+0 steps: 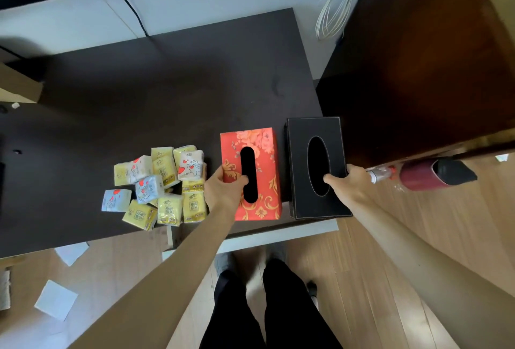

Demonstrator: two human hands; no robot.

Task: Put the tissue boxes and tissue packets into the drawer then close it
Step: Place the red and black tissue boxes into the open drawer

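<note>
Red tissue box (262, 153) gripped by left hand (223, 189).

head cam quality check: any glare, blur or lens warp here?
Head view: sharp centrally; wide-angle warp bows the dark rectangular tabletop edges; soft sheen, no hard glare; red floral tissue box and black leather tissue box slots read pure black; brown wooden cabinet underexposed.
</note>
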